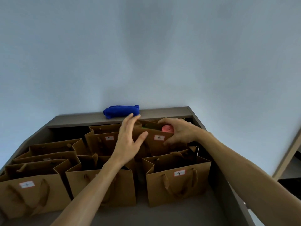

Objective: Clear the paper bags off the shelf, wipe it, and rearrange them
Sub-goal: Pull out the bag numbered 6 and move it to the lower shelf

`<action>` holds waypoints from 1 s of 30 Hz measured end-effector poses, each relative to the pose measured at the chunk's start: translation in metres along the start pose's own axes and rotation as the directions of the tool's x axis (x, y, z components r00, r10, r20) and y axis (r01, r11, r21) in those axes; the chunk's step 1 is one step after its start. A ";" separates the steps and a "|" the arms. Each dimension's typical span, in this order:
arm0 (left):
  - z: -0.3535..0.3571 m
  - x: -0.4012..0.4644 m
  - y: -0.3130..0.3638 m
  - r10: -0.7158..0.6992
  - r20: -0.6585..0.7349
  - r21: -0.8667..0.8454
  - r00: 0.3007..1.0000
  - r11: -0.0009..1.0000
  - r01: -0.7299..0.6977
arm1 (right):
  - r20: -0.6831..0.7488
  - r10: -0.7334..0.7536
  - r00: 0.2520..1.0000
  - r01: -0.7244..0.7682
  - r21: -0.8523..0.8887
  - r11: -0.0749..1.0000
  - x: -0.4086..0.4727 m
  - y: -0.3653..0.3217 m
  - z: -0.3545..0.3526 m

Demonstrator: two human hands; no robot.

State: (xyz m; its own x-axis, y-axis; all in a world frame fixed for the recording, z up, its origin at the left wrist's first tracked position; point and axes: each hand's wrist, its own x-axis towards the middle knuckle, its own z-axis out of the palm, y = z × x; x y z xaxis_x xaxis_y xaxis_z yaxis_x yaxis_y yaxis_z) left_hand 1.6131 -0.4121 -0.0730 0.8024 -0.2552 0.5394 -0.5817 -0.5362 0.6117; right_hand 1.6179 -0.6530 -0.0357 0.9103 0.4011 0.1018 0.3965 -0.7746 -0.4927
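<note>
Right hand (177, 132) curled over rim of brown paper bag labelled 6 (158, 141); left hand (130, 136) flat, fingers apart, beside it. Seemingly early: brown paper bags (101, 185) crowding grey shelf (162, 216), folded blue cloth (121, 111) unused on top ledge.

Left bag (6, 173) cropped; label perhaps blurred.

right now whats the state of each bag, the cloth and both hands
bag 6: upright, open top, gripped at its rim, a red thing inside
bag 7: upright, open top, untouched
bag 4: upright, open top, handles hanging down the front
blue cloth: bunched up on the ledge behind the bags
left hand: open, fingers straight, at bag 6's left side
right hand: fingers curled over bag 6's rim
</note>
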 end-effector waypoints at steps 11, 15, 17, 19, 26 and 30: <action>-0.010 0.006 0.026 -0.209 -0.146 -0.548 0.967 0.831 0.097 | -0.393 0.167 0.904 0.110 0.593 0.798 -0.026 -0.032 -0.033; -0.014 0.004 0.043 -0.286 -0.099 -0.714 0.953 0.687 0.132 | -0.416 0.189 0.889 0.183 0.703 0.687 -0.030 -0.057 -0.023; -0.018 -0.001 0.051 -0.333 -0.119 -0.751 0.936 0.647 0.135 | -0.407 0.184 0.895 0.186 0.714 0.675 -0.033 -0.072 -0.016; -0.023 -0.010 0.056 -0.376 -0.171 -0.770 0.910 0.628 0.114 | -0.392 0.177 0.903 0.174 0.708 0.684 -0.036 -0.088 -0.008; -0.045 -0.049 0.066 -0.464 -0.247 -0.761 0.851 0.636 0.126 | -0.385 0.220 0.896 0.151 0.731 0.666 -0.059 -0.137 0.028; -0.064 -0.080 0.066 -0.474 -0.208 -0.787 0.855 0.601 0.142 | -0.385 0.250 0.888 0.128 0.731 0.671 -0.077 -0.166 0.047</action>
State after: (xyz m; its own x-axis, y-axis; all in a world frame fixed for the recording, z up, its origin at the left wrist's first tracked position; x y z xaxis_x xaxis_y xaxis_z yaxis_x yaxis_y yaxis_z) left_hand 1.5021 -0.3763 -0.0384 0.9347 0.2033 0.2916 -0.3403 0.2750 0.8992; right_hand 1.4768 -0.5324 -0.0022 0.9536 -0.0253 0.3001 0.2956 -0.1112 -0.9488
